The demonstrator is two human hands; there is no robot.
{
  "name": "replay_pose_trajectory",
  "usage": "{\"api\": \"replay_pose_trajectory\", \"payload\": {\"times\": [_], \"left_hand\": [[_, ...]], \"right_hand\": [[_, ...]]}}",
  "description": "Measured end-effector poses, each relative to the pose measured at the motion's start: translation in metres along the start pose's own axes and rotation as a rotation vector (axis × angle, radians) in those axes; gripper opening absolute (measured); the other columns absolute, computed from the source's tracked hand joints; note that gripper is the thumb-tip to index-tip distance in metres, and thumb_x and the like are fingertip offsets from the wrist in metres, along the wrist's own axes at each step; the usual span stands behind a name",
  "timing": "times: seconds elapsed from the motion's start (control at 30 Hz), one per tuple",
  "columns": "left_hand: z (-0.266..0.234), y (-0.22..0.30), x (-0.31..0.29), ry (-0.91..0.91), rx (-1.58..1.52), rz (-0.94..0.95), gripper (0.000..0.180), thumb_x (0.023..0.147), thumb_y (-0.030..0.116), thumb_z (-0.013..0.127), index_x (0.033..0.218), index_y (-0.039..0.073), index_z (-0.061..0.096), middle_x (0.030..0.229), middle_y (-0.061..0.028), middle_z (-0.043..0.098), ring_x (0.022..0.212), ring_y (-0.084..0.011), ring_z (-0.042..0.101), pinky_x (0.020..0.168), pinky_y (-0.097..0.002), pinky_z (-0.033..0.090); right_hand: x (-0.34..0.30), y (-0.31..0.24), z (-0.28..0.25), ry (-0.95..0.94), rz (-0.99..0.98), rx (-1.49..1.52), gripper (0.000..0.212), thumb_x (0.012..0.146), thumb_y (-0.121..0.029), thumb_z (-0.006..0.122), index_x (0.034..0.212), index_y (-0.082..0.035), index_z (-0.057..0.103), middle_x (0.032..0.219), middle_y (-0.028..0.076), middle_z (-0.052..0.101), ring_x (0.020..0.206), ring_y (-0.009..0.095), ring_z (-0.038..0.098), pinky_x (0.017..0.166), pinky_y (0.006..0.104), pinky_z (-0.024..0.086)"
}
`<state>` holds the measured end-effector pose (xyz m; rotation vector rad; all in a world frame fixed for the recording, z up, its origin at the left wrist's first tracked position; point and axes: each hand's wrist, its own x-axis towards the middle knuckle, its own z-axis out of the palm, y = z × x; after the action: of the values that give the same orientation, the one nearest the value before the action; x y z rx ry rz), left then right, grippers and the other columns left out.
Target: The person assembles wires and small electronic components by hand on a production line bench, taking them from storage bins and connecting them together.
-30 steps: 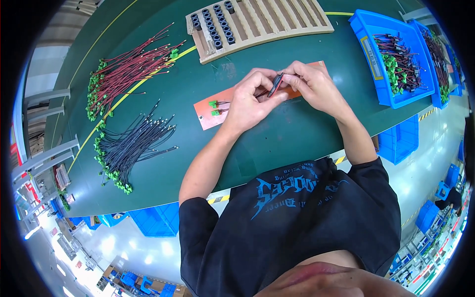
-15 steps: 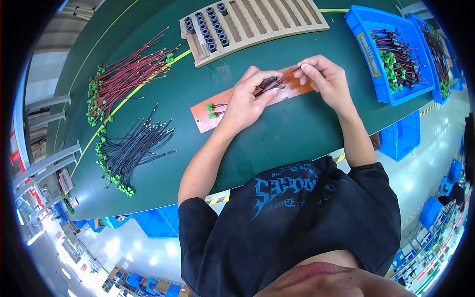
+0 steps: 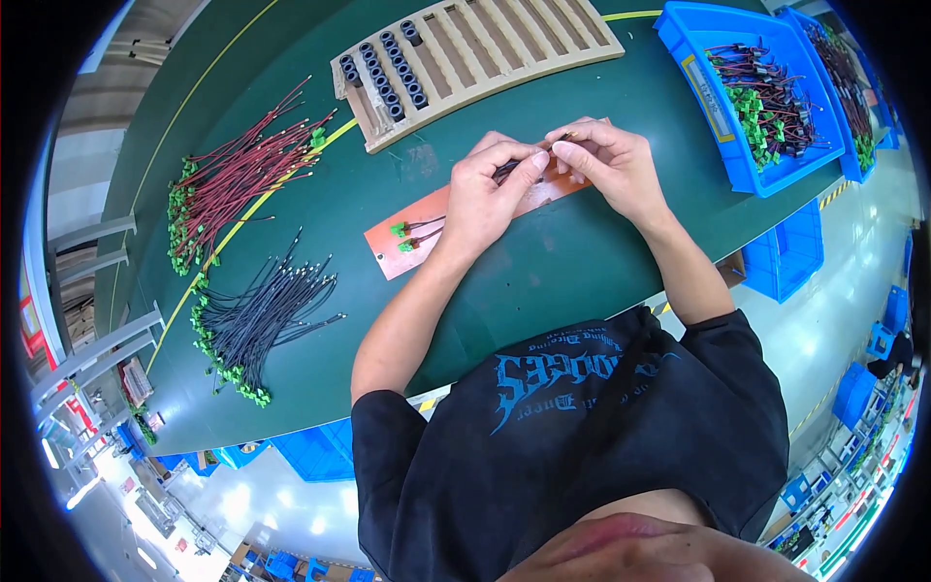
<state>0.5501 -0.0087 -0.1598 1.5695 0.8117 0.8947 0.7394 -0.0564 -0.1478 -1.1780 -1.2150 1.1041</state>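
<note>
An orange-brown strip board (image 3: 391, 260) lies slantwise on the green table beneath both hands. At its left end two green connectors (image 3: 400, 230) sit with dark wires that run under my left hand (image 3: 488, 192). That hand is closed around a small black part (image 3: 506, 169) with wires, mostly covered by the fingers. My right hand (image 3: 621, 173) is closed in a pinch, its fingertips meeting the left thumb and forefinger over the board. A thin wire end (image 3: 570, 136) shows at the right fingertips; its exact join with the black part is hidden.
Red wires with green connectors (image 3: 247, 170) and black ones (image 3: 267, 308) lie in bundles at left. A slotted tray (image 3: 504, 73) with several black cylindrical parts stands at the back. A blue bin (image 3: 742, 179) of wired connectors is at right, another bin (image 3: 858, 160) beside it.
My right hand has moved left, so its fingertips now meet those of my left hand. The red wire stretched between them earlier is now mostly hidden. The whole view has shifted slightly.
</note>
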Motion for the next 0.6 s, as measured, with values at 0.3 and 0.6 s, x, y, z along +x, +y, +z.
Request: {"api": "replay_pose_trajectory", "payload": {"times": [0.3,0.6], "left_hand": [[-0.001,-0.007,0.007,0.079,0.001,0.014,0.014,0.092,0.012,0.074,0.099,0.001,0.074,0.093,-0.0064,0.068,0.086,-0.0126,0.062,0.078,-0.0261,0.050],[0.002,-0.010,0.006,0.083,0.002,-0.002,0.013,0.091,0.011,0.075,0.099,0.001,0.075,0.092,-0.0060,0.068,0.086,-0.0123,0.062,0.078,-0.0257,0.050]], "right_hand": [[0.012,0.010,0.000,-0.044,-0.195,-0.278,0.015,0.099,-0.009,0.064,0.102,0.002,0.074,0.083,0.004,0.067,0.066,0.006,0.058,0.058,0.0194,0.045],[0.009,0.014,0.003,0.008,0.024,-0.024,0.018,0.100,-0.013,0.063,0.105,0.001,0.072,0.075,0.003,0.067,0.065,0.006,0.060,0.053,0.0200,0.047]]}}
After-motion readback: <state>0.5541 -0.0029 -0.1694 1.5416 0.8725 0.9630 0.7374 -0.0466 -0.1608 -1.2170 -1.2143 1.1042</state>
